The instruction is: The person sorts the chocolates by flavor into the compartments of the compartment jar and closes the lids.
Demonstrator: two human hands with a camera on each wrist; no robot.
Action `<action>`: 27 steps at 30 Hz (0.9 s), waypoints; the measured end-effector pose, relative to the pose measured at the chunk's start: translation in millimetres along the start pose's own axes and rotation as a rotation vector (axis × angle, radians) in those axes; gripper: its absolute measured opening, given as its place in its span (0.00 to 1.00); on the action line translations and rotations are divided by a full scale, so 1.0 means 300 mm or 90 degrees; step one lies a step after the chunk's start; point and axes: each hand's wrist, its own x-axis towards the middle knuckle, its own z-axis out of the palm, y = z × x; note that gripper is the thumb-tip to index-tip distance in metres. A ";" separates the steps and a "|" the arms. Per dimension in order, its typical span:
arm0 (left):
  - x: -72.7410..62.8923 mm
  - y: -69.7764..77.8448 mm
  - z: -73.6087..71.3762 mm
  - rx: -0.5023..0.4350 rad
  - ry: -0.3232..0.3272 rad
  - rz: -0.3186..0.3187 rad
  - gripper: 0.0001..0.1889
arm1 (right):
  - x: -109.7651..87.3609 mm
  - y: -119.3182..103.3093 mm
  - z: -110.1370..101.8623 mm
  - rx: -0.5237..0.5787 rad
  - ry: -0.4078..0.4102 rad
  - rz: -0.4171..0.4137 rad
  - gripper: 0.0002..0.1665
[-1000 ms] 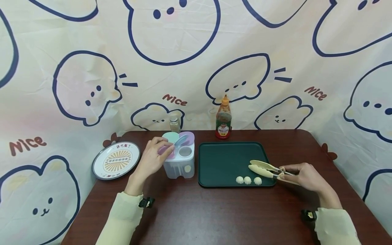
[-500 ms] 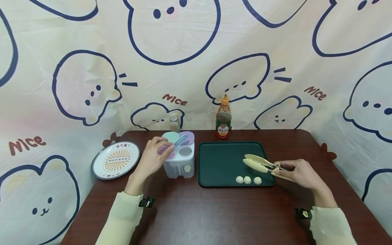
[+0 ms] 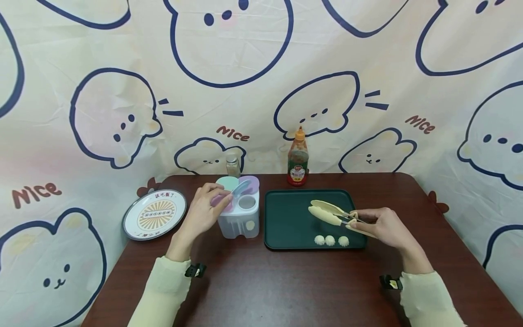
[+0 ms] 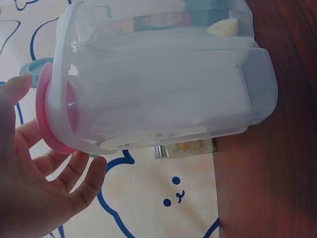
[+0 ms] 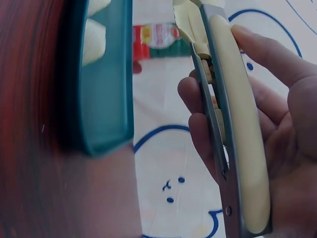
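Note:
My left hand (image 3: pixel 203 206) is at the top of a translucent storage box (image 3: pixel 239 225) with several coloured lids, holding the blue lid (image 3: pixel 242 186) raised beside a round opening. In the left wrist view the thumb meets that blue lid, while the other fingers lie by the pink lid (image 4: pixel 43 106). A small white piece (image 4: pixel 224 28) shows inside the box. Cream-tipped tongs (image 3: pixel 327 213) are gripped in my right hand (image 3: pixel 386 227), their tips slightly apart above the green tray (image 3: pixel 286 200). Three small white bun-like pieces (image 3: pixel 330 240) lie near the tray's front edge.
Behind the tray stands a sauce bottle (image 3: pixel 298 161) with an orange cap. A glass shaker (image 3: pixel 233 165) is behind the box. The round white plate (image 3: pixel 157 213) lies left of my left hand. A patterned cloth hangs behind the brown table (image 3: pixel 286 286).
My right hand has carried the tongs leftward and slightly farther back over the tray. My left hand and the raised lid have stayed in place.

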 end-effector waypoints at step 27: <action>0.002 -0.006 0.005 0.005 0.000 -0.007 0.25 | 0.087 -0.242 0.108 0.054 0.019 -0.032 0.24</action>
